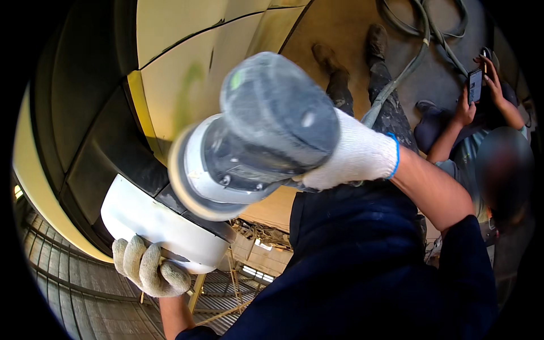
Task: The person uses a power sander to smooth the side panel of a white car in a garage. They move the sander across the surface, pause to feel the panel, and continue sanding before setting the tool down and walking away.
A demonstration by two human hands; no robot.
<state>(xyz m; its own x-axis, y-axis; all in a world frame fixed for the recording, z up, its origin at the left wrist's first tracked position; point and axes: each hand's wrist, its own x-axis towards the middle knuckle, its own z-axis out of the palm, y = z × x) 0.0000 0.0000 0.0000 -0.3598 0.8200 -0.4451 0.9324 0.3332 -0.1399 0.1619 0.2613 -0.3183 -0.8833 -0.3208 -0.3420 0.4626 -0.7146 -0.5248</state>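
Observation:
My right hand [362,150], in a white knit glove with a blue cuff, is wrapped round a dark grey power sander [272,116]. The tool is tilted, its round pale pad [211,208] facing the vehicle body at lower left. Most of my right fingers are hidden behind the tool. My left hand [148,269], in a dusty knit glove, has its fingers curled against the edge of a white curved panel [144,211]. That panel sits beside black glossy panels [107,153]. The pad appears apart from the white panel.
Large cream body panels [187,62] with a yellow strip [140,107] stand ahead. A grey-green hose [399,76] runs up from near my right wrist and coils on the floor. On the right, another person's hands hold a phone [475,86].

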